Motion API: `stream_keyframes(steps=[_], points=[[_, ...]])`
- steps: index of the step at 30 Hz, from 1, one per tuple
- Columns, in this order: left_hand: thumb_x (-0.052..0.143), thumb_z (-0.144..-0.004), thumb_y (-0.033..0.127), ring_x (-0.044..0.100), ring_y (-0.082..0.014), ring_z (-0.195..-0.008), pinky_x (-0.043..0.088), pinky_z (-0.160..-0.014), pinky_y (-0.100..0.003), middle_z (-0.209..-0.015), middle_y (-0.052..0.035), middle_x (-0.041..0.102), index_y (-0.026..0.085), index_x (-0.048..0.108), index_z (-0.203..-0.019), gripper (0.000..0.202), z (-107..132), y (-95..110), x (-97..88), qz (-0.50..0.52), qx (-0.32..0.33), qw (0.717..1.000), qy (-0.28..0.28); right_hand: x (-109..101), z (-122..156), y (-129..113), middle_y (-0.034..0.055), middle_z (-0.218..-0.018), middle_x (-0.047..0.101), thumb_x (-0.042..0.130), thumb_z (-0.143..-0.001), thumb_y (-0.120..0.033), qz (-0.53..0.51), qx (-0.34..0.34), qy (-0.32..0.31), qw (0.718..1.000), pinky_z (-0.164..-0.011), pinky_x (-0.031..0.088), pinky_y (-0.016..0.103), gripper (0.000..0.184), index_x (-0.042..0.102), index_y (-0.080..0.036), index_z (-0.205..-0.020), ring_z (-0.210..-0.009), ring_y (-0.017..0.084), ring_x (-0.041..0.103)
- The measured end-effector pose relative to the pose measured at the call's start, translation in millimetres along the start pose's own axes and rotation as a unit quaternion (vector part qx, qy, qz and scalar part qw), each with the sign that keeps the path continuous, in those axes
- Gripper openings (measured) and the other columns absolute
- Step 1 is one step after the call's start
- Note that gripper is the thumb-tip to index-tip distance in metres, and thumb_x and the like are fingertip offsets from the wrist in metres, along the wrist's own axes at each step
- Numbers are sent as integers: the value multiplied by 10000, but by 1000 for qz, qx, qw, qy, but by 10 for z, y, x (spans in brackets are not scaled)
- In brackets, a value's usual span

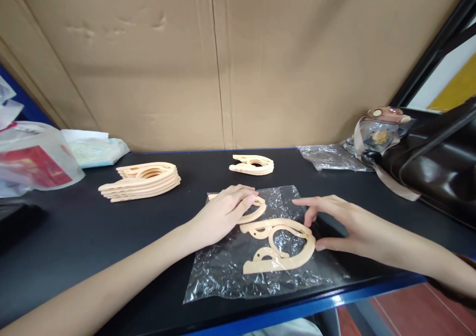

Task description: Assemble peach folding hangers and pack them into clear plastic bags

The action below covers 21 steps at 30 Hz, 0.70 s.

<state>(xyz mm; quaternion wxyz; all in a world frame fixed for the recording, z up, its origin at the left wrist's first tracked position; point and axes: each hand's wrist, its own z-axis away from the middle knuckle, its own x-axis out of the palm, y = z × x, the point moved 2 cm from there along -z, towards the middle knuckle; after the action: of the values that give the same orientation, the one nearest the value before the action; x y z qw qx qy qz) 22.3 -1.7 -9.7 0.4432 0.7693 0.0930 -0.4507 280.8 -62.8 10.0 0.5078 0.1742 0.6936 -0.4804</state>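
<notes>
Two beige plastic pieces shaped like folding clothes hangers lie with a clear plastic bag (pixel 215 271); whether they are inside it or on it I cannot tell. The nearer folding hanger (pixel 305 257) lies flat, its curved end toward the right. My right hand (pixel 338 222) is beside that end, fingers and thumb spread apart, the thumb at its edge. My left hand (pixel 226 212) lies palm down over the farther folding hanger (pixel 255 216) and hides much of it. Its fingers are stretched out and rest on the piece.
A stack of folding hangers (pixel 148 182) stands at the left, and a smaller stack (pixel 256 165) at the back. Another clear bag (pixel 330 157) lies back right, near a black leather-like bag (pixel 435 162). White packages (pixel 92 147) sit far left. Cardboard (pixel 167 68) walls the back.
</notes>
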Motion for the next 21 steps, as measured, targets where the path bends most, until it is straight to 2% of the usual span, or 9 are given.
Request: stream_keyframes(steps=[4, 9, 13, 16, 18, 21], points=[[260, -1000, 413, 503, -185, -1213, 354, -1091, -387, -1268, -24, 605, 215, 637, -1106, 439, -11, 24, -11, 11, -9, 1000, 5, 108, -118, -116, -1, -997, 670, 641, -846, -362, -17, -5, 17, 1000, -904, 439, 398, 544, 429, -332, -1346, -987, 212, 578], [265, -993, 441, 548, -196, -1157, 390, -1052, -385, -1214, -14, 640, 216, 651, -1086, 456, -12, 57, -25, 31, -39, 999, 20, 216, -218, -299, -31, -979, 696, 616, -863, -268, -61, -34, 38, 997, -937, 393, 374, 514, 414, -322, -1333, -956, 177, 598], [257, -991, 462, 563, -191, -1130, 411, -1035, -378, -1183, -19, 648, 216, 648, -1090, 473, -9, 62, -15, 49, -30, 998, 23, 209, -208, -332, -36, -1033, 706, 539, -892, -223, -133, -51, -10, 990, -911, 425, 334, 510, 367, -323, -1361, -941, 148, 635], [253, -990, 466, 568, -194, -1119, 416, -1032, -384, -1174, -31, 651, 217, 653, -1073, 479, -9, 50, -9, 52, -23, 998, 26, 101, -237, -294, -45, -948, 727, 492, -914, -237, -136, -71, -43, 987, -818, 470, 300, 475, 369, -309, -1367, -858, 139, 663], [254, -990, 457, 554, -198, -1141, 401, -1046, -393, -1193, -34, 641, 218, 652, -1076, 472, -8, 40, -6, 46, -24, 998, 21, -26, -325, -244, -45, -884, 729, 479, -910, -230, -87, -70, -15, 994, -745, 481, 289, 443, 403, -288, -1342, -779, 143, 668], [255, -991, 444, 516, -201, -1193, 361, -1081, -404, -1245, -32, 612, 220, 648, -1092, 463, -5, 29, -4, 40, -30, 999, 9, -237, -581, -138, -10, -866, 715, 469, -894, -217, 33, -56, 98, 993, -707, 480, 302, 394, 461, -246, -1286, -741, 165, 657]])
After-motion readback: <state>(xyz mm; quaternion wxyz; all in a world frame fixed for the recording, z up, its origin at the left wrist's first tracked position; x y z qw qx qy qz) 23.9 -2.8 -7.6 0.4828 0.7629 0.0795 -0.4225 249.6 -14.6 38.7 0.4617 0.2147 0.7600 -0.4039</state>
